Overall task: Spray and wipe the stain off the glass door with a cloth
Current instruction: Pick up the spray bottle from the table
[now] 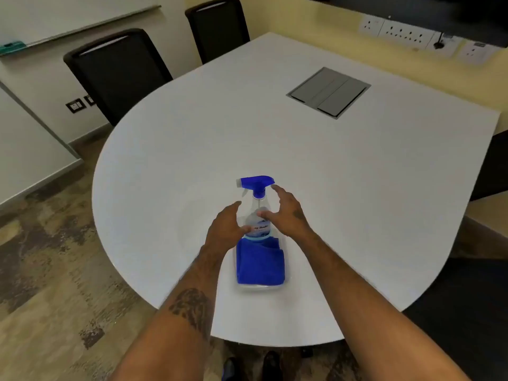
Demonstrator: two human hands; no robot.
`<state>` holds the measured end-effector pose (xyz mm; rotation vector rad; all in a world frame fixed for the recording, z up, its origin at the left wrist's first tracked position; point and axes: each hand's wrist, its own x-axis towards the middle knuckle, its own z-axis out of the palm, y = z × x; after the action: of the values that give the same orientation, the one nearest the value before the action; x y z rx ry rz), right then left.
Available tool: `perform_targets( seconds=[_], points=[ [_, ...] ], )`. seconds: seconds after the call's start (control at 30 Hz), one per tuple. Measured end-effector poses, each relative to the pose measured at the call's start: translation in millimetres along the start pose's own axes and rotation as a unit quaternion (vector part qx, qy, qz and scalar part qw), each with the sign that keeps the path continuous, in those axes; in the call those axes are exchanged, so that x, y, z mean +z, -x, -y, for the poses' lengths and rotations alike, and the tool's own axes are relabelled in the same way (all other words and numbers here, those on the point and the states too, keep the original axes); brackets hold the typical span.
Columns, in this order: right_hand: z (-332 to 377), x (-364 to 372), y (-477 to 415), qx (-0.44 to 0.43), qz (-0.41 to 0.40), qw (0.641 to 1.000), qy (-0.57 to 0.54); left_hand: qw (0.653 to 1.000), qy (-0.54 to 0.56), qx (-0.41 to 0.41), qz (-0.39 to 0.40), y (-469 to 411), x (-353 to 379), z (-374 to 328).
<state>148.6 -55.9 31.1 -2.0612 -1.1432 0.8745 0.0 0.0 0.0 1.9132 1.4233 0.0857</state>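
Spray bottle [257, 213]: clear plastic body, pale liquid inside, printed label low on the front with partly legible lettering. Blue trigger head with a white nozzle tip; the nozzle points left. Stands upright, on the near part of the white table [302, 166], close to its rounded near edge.

Cloth [259, 264]: deep blue, plush, folded into a rough rectangle of several layers. Lies flat just in front of the spray bottle, on the nearer side, its far edge touching or tucked against the bottle's base. It appears to rest in a shallow clear tray [261, 287], whose rim shows faintly along the cloth's near edge.
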Motion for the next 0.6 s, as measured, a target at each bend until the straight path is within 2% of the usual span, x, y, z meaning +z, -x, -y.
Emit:
perform_targets(
  seconds=[0.27, 0.6],
  points=[
    [8.7, 2.8, -19.7, -0.004, 0.018, 0.999, -0.047, 0.999, 0.003, 0.024, 0.037, -32.6, 15.3, -2.4],
    [7.3, 8.8, -22.1, -0.010, 0.013, 0.999, -0.050, 0.999, -0.036, 0.016, 0.017, -39.0, 27.8, -1.6]
  ],
)
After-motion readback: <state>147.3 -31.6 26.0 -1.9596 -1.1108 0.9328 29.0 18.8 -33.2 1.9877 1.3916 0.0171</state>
